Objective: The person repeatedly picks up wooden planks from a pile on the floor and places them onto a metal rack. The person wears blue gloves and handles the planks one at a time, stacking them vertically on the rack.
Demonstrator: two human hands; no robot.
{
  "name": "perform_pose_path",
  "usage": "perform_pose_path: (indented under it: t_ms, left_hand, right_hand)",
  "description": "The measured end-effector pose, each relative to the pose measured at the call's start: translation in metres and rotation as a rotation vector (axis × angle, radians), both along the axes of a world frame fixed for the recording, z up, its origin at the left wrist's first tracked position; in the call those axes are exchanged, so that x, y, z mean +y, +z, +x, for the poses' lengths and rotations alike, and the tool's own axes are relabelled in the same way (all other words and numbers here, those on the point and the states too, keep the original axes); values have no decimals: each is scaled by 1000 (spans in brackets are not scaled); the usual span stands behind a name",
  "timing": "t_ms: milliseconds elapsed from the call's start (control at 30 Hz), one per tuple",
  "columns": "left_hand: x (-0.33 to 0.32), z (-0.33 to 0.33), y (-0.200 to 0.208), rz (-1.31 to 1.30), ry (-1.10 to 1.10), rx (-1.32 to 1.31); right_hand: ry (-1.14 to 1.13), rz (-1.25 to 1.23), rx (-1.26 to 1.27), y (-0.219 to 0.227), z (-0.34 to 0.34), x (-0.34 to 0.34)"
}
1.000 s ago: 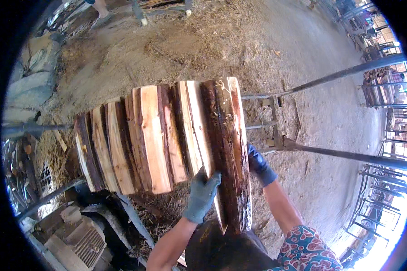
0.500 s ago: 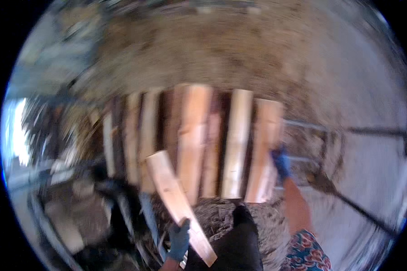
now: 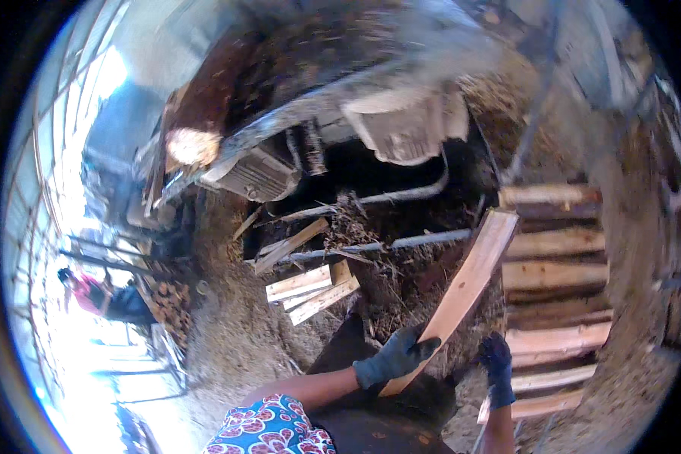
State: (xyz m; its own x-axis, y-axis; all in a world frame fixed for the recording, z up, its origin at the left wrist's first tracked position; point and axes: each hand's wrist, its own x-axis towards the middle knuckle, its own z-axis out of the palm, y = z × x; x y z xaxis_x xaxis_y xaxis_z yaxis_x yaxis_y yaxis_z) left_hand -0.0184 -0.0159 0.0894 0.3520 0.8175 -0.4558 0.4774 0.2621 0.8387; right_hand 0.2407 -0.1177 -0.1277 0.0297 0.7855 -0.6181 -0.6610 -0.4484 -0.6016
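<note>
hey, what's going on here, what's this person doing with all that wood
A person in dark work gloves is handling split wood outdoors. Their left hand grips the lower end of a long pale plank, which slants up to the right. Their right hand hangs just right of the plank, above a row of stacked slabs on the right. A few short offcuts lie on the sawdust-strewn ground near a machine. Another person stands far off to the left.

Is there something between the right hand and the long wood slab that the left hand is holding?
Nothing visible. The left hand grips the lower end of the slab. The right hand is apart from it, just to its right, with only a narrow gap over dark ground between. The stacked slabs lie further right.
</note>
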Motion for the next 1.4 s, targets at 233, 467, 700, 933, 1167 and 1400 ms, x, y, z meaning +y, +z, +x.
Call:
perform_pose_path:
  t_ms: [233, 467, 700, 933, 1167, 1400]
  left_hand:
    - [75, -223, 83, 354, 533, -223]
    - [90, -418, 180, 802, 947, 59]
    - [197, -595, 279, 797, 1060, 490]
    - [353, -689, 230, 1230, 790, 1109]
    - [265, -589, 223, 1263, 425, 462]
    - [178, -461, 160, 313, 552, -809]
  right_hand:
    - [608, 494, -382, 105, -245, 175]
    - [1000, 383, 274, 239, -385, 222]
    - [1511, 922, -288, 377, -411, 313]
    - [942, 1273, -688, 489, -535, 382]
    - [359, 1540, -1564, 479, -565, 451]
    - [418, 319, -577, 353, -454, 337]
